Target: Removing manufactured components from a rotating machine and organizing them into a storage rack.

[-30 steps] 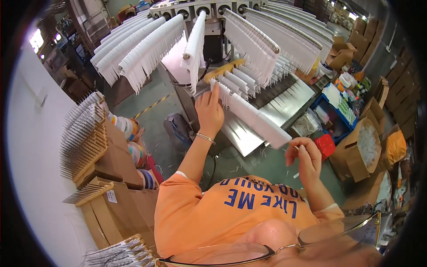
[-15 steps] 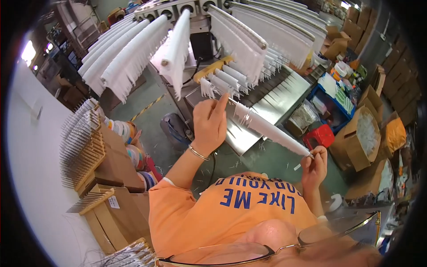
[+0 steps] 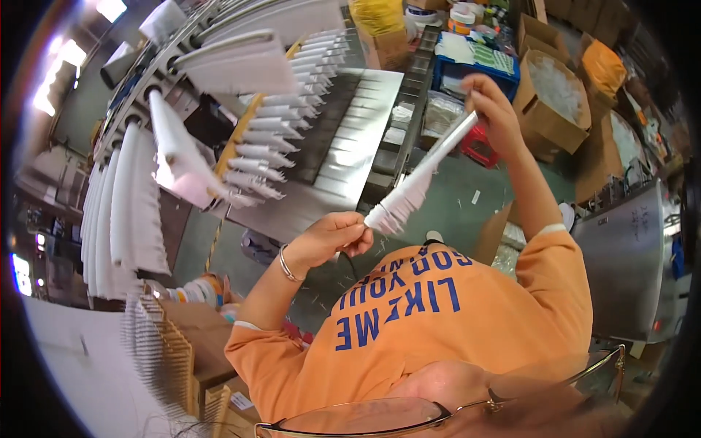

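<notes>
A thin rod wrapped in white fringed material (image 3: 422,179) slants up to the right in front of my body. My left hand (image 3: 330,239) pinches its lower end between thumb and fingers. Around the upper end are the closed fingers of my right hand (image 3: 496,120). Loose strips dangle along the lower side, near my left hand. Beyond my left hand, a yellow rack (image 3: 237,142) carries a row of small white fringed rods (image 3: 274,137). Larger rods hung with white fringed sheets (image 3: 135,208) stick out from a machine (image 3: 139,95) at the left and back.
A shiny metal table (image 3: 369,109) lies under the rack. To the right stand a blue crate (image 3: 467,77), a red container (image 3: 480,144) and an open cardboard box (image 3: 544,124). Spiky wooden racks (image 3: 171,343) rest on cartons at lower left. White scraps dot the green floor (image 3: 456,197).
My right hand has risen with its end of the fringed rod, while my left hand has come lower and nearer. The rod's slope has reversed. The view has turned to the right.
</notes>
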